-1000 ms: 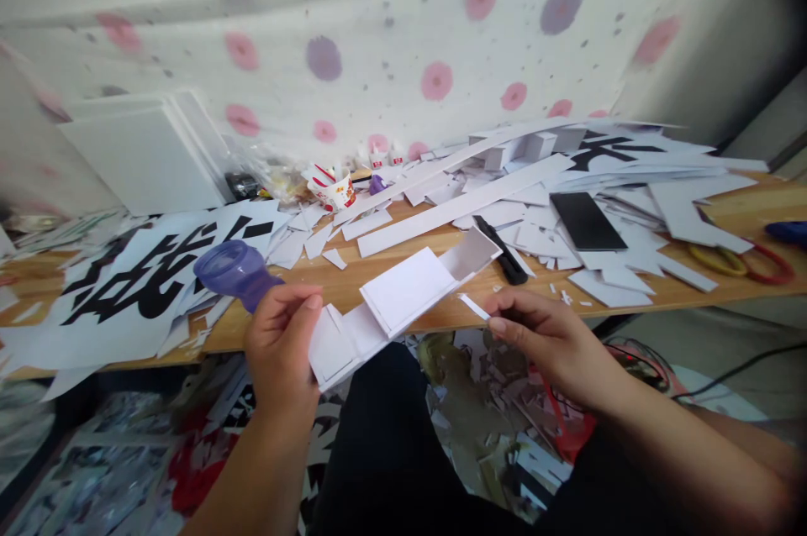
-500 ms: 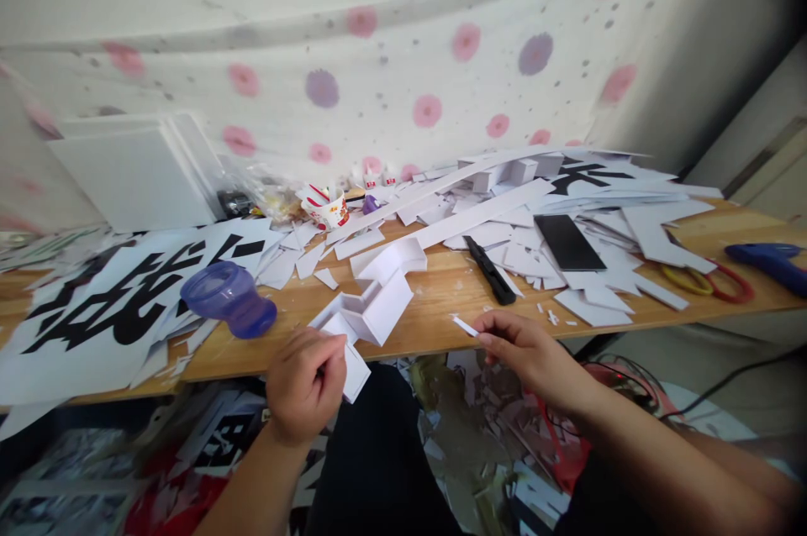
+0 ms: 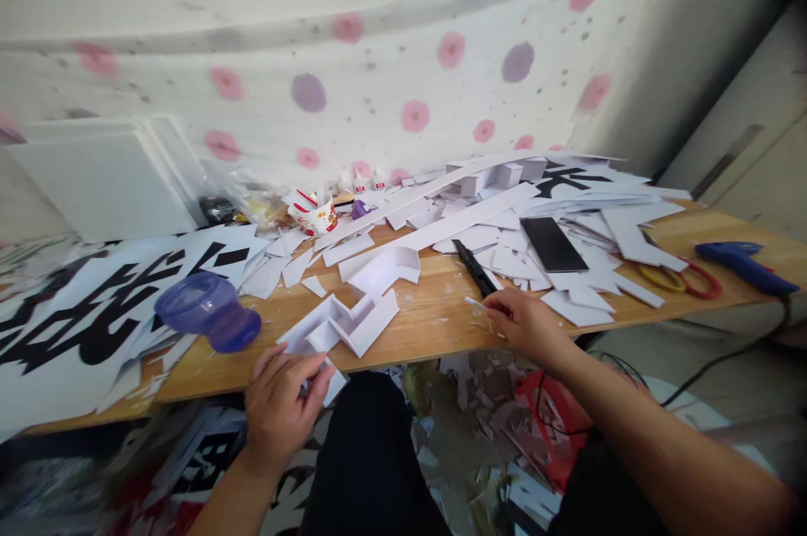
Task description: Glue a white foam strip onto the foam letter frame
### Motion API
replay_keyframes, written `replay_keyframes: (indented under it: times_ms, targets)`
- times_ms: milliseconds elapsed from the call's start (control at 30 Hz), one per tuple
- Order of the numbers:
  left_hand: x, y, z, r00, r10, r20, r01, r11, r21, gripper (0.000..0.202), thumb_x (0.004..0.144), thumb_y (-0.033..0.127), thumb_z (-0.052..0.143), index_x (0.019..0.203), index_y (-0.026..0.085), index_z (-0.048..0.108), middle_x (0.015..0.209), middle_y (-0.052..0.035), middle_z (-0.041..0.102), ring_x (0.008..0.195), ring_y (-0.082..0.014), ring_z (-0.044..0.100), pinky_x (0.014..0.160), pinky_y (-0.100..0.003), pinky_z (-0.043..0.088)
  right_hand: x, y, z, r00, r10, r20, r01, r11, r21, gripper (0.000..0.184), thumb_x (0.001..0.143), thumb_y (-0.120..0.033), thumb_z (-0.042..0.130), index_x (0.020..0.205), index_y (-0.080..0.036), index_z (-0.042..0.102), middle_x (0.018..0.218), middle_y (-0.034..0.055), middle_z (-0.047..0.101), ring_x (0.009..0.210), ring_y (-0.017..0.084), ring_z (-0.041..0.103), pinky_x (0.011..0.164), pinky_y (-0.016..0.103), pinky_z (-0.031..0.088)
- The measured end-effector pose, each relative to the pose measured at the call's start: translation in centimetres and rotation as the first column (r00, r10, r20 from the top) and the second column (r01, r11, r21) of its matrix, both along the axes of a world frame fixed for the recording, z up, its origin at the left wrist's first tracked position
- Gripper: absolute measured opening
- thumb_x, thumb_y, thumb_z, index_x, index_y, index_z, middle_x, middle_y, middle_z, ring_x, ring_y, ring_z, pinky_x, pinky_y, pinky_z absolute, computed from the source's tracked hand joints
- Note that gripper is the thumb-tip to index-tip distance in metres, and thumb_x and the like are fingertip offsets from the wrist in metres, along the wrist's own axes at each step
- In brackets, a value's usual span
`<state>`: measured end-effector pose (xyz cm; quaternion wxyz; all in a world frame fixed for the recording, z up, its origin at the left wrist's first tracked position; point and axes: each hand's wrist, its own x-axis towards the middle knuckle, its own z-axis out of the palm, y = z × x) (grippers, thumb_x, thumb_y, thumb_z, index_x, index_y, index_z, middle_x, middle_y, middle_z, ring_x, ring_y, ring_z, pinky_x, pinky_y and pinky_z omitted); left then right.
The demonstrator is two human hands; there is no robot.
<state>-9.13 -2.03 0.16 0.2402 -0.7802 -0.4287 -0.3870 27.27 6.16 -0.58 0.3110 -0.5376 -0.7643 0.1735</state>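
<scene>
My left hand point(image 3: 283, 402) is at the table's front edge, fingers and thumb closed on the near end of a white foam-board letter point(image 3: 371, 322). The letter has raised side walls and an angular, stepped outline, and its near end juts past the edge. Between the thumb and fingers of my right hand point(image 3: 526, 324) is a small white strip point(image 3: 475, 302). Just beyond those fingers lies a black utility knife point(image 3: 474, 267), its near end close to or partly behind the hand; I cannot tell whether they touch.
A purple translucent container point(image 3: 211, 309) stands left, by sheets with black characters point(image 3: 107, 301). White offcuts point(image 3: 504, 254), a black rectangular piece point(image 3: 553, 244), scissors point(image 3: 699, 280) and a blue glue gun point(image 3: 744, 263) lie right. A paper cup point(image 3: 315, 217) stands behind. Scraps cover the floor.
My right hand with the strip has come up close to the knife. My left hand's fingers have spread further over the letter's near end. The view has shifted slightly.
</scene>
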Motion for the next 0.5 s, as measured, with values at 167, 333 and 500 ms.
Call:
replay_keyframes:
  times_ms: [167, 333, 500]
  targets:
    - [-1.2, 0.1, -0.5, 0.999, 0.019, 0.035, -0.017, 0.999, -0.047, 0.021, 0.076, 0.017, 0.07, 0.095, 0.021, 0.062, 0.077, -0.0015, 0.068, 0.073, -0.0201, 0.063, 0.088, -0.041, 0.049, 3.4, 2.6, -0.4, 0.973, -0.221, 0.07, 0.223, 0.974, -0.028, 0.023, 0.083, -0.029, 0.051, 0.089, -0.018, 0.07, 0.077, 0.0055, 0.071, 0.069, 0.02, 0.063, 0.064, 0.03, 0.046]
    - [-2.0, 0.6, -0.9, 0.998, -0.006, 0.057, 0.01, 0.998, -0.064, 0.014, 0.078, 0.021, 0.068, 0.091, 0.023, 0.063, 0.084, -0.0039, 0.066, 0.08, -0.0228, 0.062, 0.09, -0.044, 0.047, 7.6, 5.1, 0.5, 0.929, -0.328, 0.173, 0.342, 0.938, -0.059, 0.025, 0.082, -0.034, 0.056, 0.096, -0.021, 0.071, 0.087, 0.0044, 0.074, 0.077, 0.02, 0.067, 0.069, 0.028, 0.049]
    - [-1.9, 0.4, -1.5, 0.996, 0.056, 0.07, -0.05, 0.995, -0.081, 0.026, 0.075, 0.027, 0.073, 0.097, 0.021, 0.062, 0.102, -0.011, 0.061, 0.1, -0.0325, 0.06, 0.093, -0.052, 0.044, 10.8, 9.2, 0.8, 0.778, -0.553, 0.3, 0.568, 0.822, 0.041, 0.047, 0.083, -0.038, 0.056, 0.121, -0.01, 0.06, 0.12, 0.0198, 0.064, 0.114, 0.033, 0.056, 0.091, 0.041, 0.043]
